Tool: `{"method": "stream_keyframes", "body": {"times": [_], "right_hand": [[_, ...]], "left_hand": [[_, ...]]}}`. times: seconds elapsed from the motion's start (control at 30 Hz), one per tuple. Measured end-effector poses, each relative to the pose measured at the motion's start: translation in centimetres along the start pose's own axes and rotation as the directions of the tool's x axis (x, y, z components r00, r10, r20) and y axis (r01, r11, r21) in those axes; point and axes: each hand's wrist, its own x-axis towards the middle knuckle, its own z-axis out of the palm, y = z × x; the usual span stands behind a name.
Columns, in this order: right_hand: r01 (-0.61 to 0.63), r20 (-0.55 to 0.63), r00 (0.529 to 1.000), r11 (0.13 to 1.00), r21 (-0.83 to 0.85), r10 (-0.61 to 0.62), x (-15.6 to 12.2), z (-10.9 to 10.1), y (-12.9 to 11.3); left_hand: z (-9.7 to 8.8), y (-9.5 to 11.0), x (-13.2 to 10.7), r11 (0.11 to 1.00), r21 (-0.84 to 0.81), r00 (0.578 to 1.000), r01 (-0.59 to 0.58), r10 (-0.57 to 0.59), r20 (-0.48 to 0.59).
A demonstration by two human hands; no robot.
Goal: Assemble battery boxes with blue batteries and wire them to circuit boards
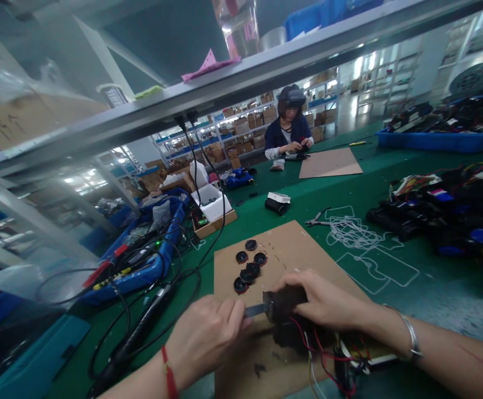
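My left hand (pixel 208 332) is closed around a flat grey blade-like tool (pixel 257 310); its far end meets a black housing (pixel 285 316), and my fingers cover its rear. My right hand (pixel 316 299) grips that black housing from above and the right. Red, white and yellow wires (pixel 314 349) run from the housing toward a small board with components (pixel 361 360) below my right wrist. Beneath both hands lies a brown cardboard sheet (pixel 311 249). Several round black discs with red edges (pixel 252 270) rest on it, just beyond the housing.
Left stands a blue bin (pixel 170 238) of cables and tools, with a black cable-fed handle (pixel 141 321) beside it. Pliers (pixel 318 218) and tangled white cord (pixel 353 235) lie right, near black wired parts (pixel 436 205). A shelf (pixel 208 83) crosses overhead; a co-worker (pixel 290 124) sits opposite.
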Motion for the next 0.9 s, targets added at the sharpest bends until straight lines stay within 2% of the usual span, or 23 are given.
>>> {"method": "stream_keyframes", "body": {"times": [0.07, 0.17, 0.27, 0.3, 0.33, 0.37, 0.43, 0.5, 0.6, 0.63, 0.67, 0.73, 0.77, 0.83, 0.87, 0.9], "right_hand": [[-0.118, 0.125, 0.988, 0.964, 0.237, 0.091, 0.4, 0.0, 0.4], [-0.29, 0.339, 0.932, 0.823, 0.489, 0.127, 0.5, 0.0, 1.5], [-0.457, 0.514, 0.849, 0.656, 0.6, 0.121, -0.3, -0.5, 1.8], [-0.491, 0.558, 0.823, 0.623, 0.609, 0.104, -0.6, -0.7, 1.6], [-0.487, 0.571, 0.817, 0.626, 0.609, 0.079, -0.9, -1.1, 1.3], [-0.446, 0.555, 0.83, 0.657, 0.608, 0.05, -1.0, -1.4, 1.0], [-0.306, 0.458, 0.889, 0.747, 0.59, 0.003, -0.9, -2.0, 0.7], [-0.213, 0.385, 0.923, 0.807, 0.551, -0.019, -0.3, -2.4, 0.9], [-0.206, 0.43, 0.903, 0.861, 0.466, -0.017, 0.6, -2.6, 1.7], [-0.19, 0.436, 0.9, 0.886, 0.423, -0.015, 0.8, -2.6, 1.9], [-0.161, 0.422, 0.907, 0.914, 0.372, -0.012, 0.9, -2.6, 2.0], [-0.067, 0.319, 0.948, 0.97, 0.233, -0.011, 0.8, -2.5, 1.7], [-0.01, 0.246, 0.969, 0.99, 0.14, -0.025, 0.8, -2.5, 1.5], [0.113, 0.129, 0.986, 0.991, -0.074, -0.103, 0.7, -2.4, 1.1], [0.179, 0.1, 0.982, 0.965, -0.192, -0.162, 0.7, -2.3, 1.0], [0.248, 0.095, 0.969, 0.918, -0.308, -0.23, 0.7, -2.2, 0.9]], "left_hand": [[0.1, -0.6, 0.2, 0.997, 0.033, 0.997, -0.074, 0.075, -0.036], [-0.4, -1.3, 0.4, 0.987, 0.07, 0.985, -0.143, 0.149, -0.087], [-1.6, -1.8, 0.9, 0.983, 0.107, 0.971, -0.15, 0.167, -0.172], [-2.0, -2.0, 1.2, 0.982, 0.118, 0.964, -0.15, 0.172, -0.204], [-2.3, -2.1, 1.4, 0.981, 0.125, 0.958, -0.151, 0.177, -0.227], [-2.6, -2.2, 1.6, 0.98, 0.127, 0.955, -0.151, 0.178, -0.236], [-2.7, -2.4, 1.6, 0.984, 0.11, 0.963, -0.138, 0.16, -0.216], [-2.0, -2.5, 1.1, 0.987, 0.088, 0.972, -0.131, 0.145, -0.186], [0.4, -2.5, -0.8, 0.99, 0.045, 0.97, -0.136, 0.143, -0.195], [1.4, -2.5, -1.7, 0.994, 0.01, 0.974, -0.108, 0.108, -0.198], [2.4, -2.5, -2.6, 0.999, -0.041, 0.988, -0.029, 0.022, -0.156], [4.2, -2.4, -4.3, 0.973, -0.167, 0.988, 0.157, -0.157, 0.016], [4.8, -2.3, -5.0, 0.937, -0.237, 0.963, 0.256, -0.227, 0.142], [5.3, -2.1, -5.8, 0.837, -0.349, 0.888, 0.42, -0.3, 0.349], [5.2, -2.0, -5.9, 0.787, -0.389, 0.858, 0.478, -0.325, 0.397], [4.8, -1.8, -5.6, 0.742, -0.426, 0.844, 0.517, -0.358, 0.4]]}}
